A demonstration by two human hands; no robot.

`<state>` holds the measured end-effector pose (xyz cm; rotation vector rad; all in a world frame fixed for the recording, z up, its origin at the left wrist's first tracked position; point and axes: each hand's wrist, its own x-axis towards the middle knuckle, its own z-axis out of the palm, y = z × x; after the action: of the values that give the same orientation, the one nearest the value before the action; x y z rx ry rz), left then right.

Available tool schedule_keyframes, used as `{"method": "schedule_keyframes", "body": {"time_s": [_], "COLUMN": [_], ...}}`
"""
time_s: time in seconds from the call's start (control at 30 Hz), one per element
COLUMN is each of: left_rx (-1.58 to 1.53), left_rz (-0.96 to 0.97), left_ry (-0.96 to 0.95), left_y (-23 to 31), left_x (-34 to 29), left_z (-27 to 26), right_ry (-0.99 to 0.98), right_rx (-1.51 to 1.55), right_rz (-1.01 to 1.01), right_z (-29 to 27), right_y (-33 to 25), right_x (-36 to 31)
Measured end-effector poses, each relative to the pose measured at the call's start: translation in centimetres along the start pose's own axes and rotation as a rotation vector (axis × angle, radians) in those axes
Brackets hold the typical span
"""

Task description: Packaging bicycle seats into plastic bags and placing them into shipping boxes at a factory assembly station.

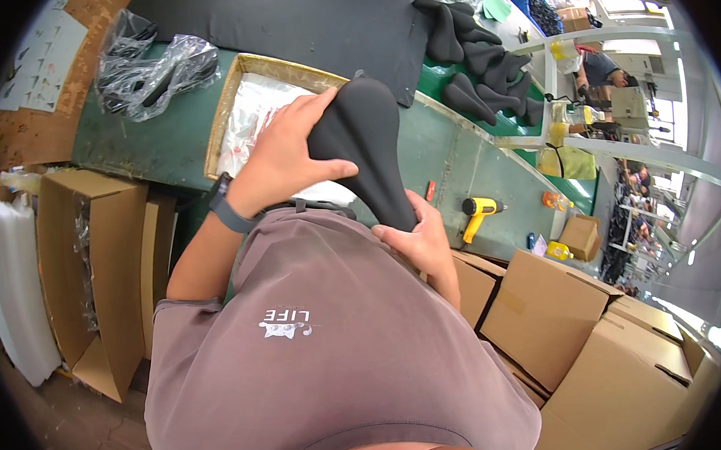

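A black bicycle saddle is held up in front of my body, its wide end away from me and its narrow nose toward me. My left hand grips the wide end from the left, thumb lying on the top. Round the nose, my right hand closes with its thumb on the upper face. Beneath and left of the saddle stands a shallow cardboard tray with white plastic bags in it. The underside of the saddle is hidden.
More black saddles lie on the green conveyor at the far right. A yellow heat gun and a small red object rest on the green table. Plastic-wrapped parts sit at the left. Cardboard boxes stand at lower right.
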<state>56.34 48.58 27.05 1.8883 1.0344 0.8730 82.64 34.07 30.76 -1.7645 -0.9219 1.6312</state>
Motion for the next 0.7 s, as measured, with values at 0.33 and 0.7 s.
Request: {"method": "schedule_keyframes", "body": {"time_s": [0.33, 0.7], "left_rx": [0.012, 0.297], "left_rz": [-0.115, 0.54], "left_ry": [0.072, -0.029], "left_y": [-3.0, 1.5], "left_x": [6.2, 1.5], "left_z": [3.0, 11.4], "right_ry": [0.245, 0.314], "right_rx": [-0.438, -0.224], "right_rz": [-0.225, -0.205], "right_z": [4.1, 3.7], "right_y": [3.1, 5.7], "right_x": [0.8, 2.7]}}
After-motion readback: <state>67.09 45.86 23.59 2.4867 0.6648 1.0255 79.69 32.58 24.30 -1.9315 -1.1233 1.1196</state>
